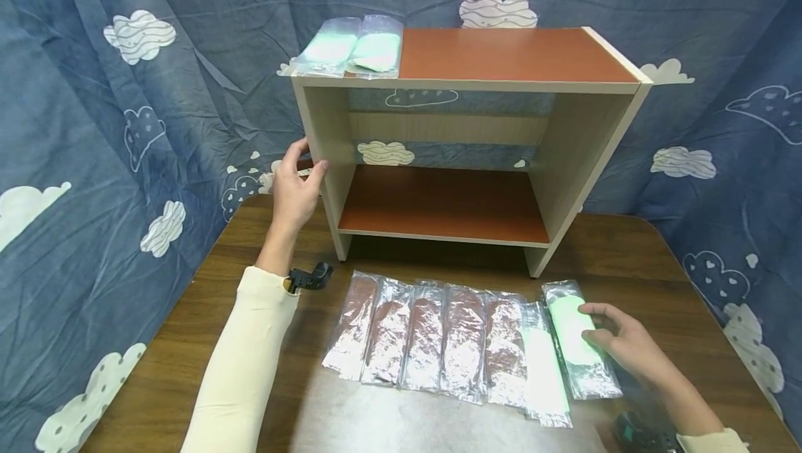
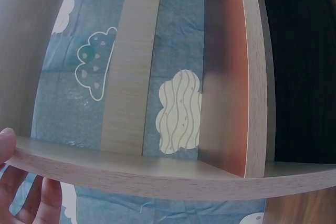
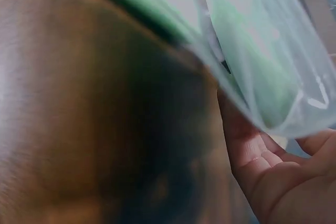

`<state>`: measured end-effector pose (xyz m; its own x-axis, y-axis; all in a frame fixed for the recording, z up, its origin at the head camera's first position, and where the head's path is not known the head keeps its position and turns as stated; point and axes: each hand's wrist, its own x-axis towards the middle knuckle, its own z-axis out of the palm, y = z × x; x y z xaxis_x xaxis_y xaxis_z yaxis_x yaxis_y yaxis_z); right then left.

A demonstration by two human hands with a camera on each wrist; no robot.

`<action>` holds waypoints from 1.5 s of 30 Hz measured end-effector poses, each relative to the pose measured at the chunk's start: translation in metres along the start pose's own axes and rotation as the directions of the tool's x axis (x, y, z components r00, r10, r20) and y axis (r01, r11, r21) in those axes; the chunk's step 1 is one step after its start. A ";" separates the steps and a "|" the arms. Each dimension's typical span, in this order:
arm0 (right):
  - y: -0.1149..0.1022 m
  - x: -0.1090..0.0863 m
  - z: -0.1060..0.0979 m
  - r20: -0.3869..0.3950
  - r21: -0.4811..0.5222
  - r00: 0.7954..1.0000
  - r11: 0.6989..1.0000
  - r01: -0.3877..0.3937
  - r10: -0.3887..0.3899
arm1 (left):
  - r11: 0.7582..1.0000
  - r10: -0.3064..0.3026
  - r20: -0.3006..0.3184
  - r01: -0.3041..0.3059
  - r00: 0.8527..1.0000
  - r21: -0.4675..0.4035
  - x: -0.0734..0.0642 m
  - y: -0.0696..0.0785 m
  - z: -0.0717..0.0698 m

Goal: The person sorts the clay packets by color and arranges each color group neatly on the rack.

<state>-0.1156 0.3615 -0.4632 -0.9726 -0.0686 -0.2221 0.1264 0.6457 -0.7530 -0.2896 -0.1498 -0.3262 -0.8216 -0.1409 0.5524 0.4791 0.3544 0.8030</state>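
My left hand [image 1: 297,188] grips the left side panel of a small two-tier shelf [image 1: 438,154], thumb and fingers on opposite faces of the board in the left wrist view. At the right, my right hand [image 1: 633,345] holds a clear plastic packet with a light green item [image 1: 573,331] inside by its right edge. In the right wrist view this packet looms close, and fingers [image 3: 247,145] show at its edge. Just left of it lies another green packet [image 1: 544,373], beside a row of several clear packets with brown contents [image 1: 426,342].
Two packets with pale green contents [image 1: 376,49] lie on the shelf's brown top at its left end. The shelf stands at the back of a wooden table [image 1: 232,286]. A blue curtain with cloud prints [image 1: 188,91] hangs behind and around it.
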 end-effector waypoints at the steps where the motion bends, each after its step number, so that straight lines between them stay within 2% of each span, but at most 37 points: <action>1: -0.002 -0.002 -0.002 -0.010 -0.005 1.000 1.000 0.014 -0.014 | 1.000 -0.001 -0.001 0.001 1.000 0.000 0.000 0.001 0.000; 7: -0.024 -0.010 -0.015 -0.100 -0.082 0.990 0.993 0.086 -0.095 | 1.000 -0.009 -0.008 0.009 1.000 -0.011 0.001 0.004 0.000; 10: -0.034 -0.012 -0.017 -0.159 -0.112 0.973 0.982 0.153 -0.169 | 1.000 -0.011 -0.014 0.011 1.000 -0.016 0.001 0.004 -0.001; 13: -0.044 -0.016 -0.016 -0.211 -0.119 0.945 0.966 0.231 -0.252 | 1.000 -0.013 -0.008 0.013 1.000 -0.009 0.000 0.003 0.000; 16: -0.055 -0.019 -0.013 -0.229 -0.099 0.925 0.953 0.287 -0.302 | 1.000 -0.014 0.000 0.014 1.000 -0.003 0.000 0.002 0.001; 19: -0.064 -0.019 -0.010 -0.228 -0.091 0.911 0.939 0.330 -0.343 | 1.000 -0.016 -0.003 0.016 1.000 -0.004 0.000 0.002 0.000; 24: -0.075 -0.018 -0.007 -0.217 -0.083 0.900 0.925 0.370 -0.379 | 1.000 -0.017 -0.007 0.017 1.000 0.003 0.000 0.003 0.000; 30: -0.093 -0.017 -0.003 -0.224 -0.119 0.855 0.884 0.452 -0.467 | 1.000 -0.011 -0.002 0.011 1.000 0.011 -0.001 0.001 0.000; 35: -0.117 -0.015 -0.001 -0.236 -0.123 0.816 0.849 0.514 -0.528 | 1.000 -0.004 0.005 0.004 1.000 0.010 -0.001 0.000 0.002; 43: -0.159 -0.011 0.011 -0.205 -0.072 0.788 0.812 0.580 -0.581 | 1.000 -0.004 0.008 0.004 1.000 0.011 -0.001 -0.001 0.001; 45: -0.171 -0.009 0.013 -0.205 -0.055 0.770 0.793 0.607 -0.604 | 1.000 -0.003 0.007 0.003 1.000 0.008 0.000 0.001 0.002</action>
<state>-0.1259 0.2414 -0.3404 -0.8653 -0.2869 0.4110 -0.5012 0.5116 -0.6979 -0.2895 -0.1480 -0.3262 -0.8252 -0.1350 0.5485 0.4745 0.3610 0.8028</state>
